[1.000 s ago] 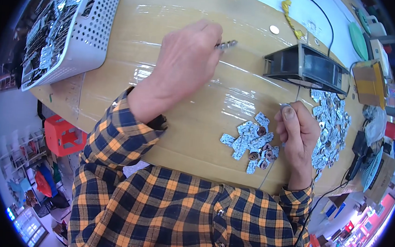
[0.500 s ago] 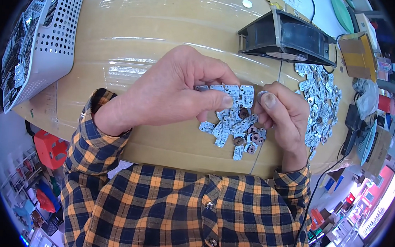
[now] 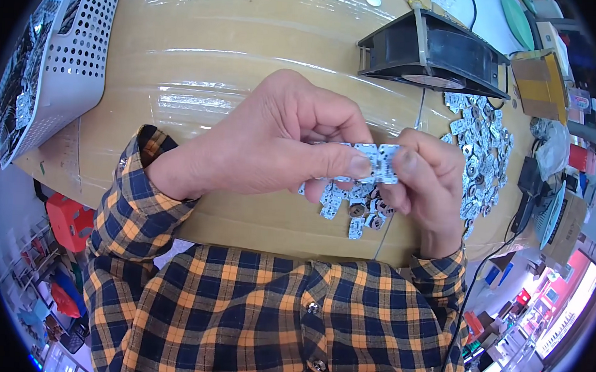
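Note:
My left hand (image 3: pixel 267 140) pinches a strip of small white circuit boards (image 3: pixel 384 161) between thumb and fingers, holding it above the table. At the strip's right end, my right hand (image 3: pixel 433 184) closes its thumb and bent fingers on the last board. Most of the strip's left part is hidden behind my left thumb and fingers. Below the hands lies a small heap of separate circuit boards (image 3: pixel 355 226), some with brown round parts on them; my hands cover part of this heap.
A black fan (image 3: pixel 449 59) stands behind my right hand. Farther right spreads a larger pile of circuit boards (image 3: pixel 485 153). A white perforated basket (image 3: pixel 80 63) full of dark and silvery pieces stands at the left. A cardboard box (image 3: pixel 539 88) and a black power adapter (image 3: pixel 530 176) sit at the right edge.
The strip has shifted right and slightly down with my left hand. My right hand, half a second ago apart from it with a small piece at the thumb, now grips its end.

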A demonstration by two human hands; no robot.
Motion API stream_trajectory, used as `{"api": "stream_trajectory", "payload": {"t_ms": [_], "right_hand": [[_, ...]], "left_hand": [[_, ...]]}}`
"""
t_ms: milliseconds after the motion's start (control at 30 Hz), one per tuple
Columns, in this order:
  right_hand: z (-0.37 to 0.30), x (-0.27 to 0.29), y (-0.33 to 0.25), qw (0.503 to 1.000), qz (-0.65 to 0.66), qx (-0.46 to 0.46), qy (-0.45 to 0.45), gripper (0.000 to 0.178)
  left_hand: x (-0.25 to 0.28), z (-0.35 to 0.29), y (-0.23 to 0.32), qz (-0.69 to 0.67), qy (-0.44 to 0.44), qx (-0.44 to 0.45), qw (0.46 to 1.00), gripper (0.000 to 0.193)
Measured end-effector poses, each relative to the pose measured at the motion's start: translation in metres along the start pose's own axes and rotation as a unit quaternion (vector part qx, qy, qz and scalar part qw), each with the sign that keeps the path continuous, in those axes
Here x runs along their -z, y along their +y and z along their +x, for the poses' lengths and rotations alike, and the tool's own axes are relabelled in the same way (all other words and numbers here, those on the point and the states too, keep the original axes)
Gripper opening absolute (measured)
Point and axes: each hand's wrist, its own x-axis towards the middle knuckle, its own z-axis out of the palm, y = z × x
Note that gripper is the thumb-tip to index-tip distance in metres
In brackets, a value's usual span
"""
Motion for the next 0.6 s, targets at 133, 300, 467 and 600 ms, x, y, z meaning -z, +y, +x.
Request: {"api": "stream_trajectory", "payload": {"t_ms": [133, 300, 467, 600], "right_hand": [[0.006, -0.001, 0.008, 0.938, 0.340, -0.060, -0.018, 0.033], [0.011, -0.004, 0.008, 0.977, 0.194, -0.051, 0.072, 0.032], [0.007, -0.004, 0.010, 0.990, 0.094, -0.022, 0.098, 0.028], [0.006, -0.006, 0.009, 0.993, 0.027, -0.001, 0.117, 0.025]], "left_hand": [[-0.005, 0.004, -0.003, -0.089, 0.015, -0.007, 0.996, 0.013], [-0.007, 0.009, -0.018, 0.176, 0.118, -0.222, 0.952, 0.009], [-0.010, 0.010, -0.023, 0.342, 0.162, -0.294, 0.877, 0.014], [-0.014, 0.010, -0.023, 0.353, 0.193, -0.291, 0.868, 0.016]]}}
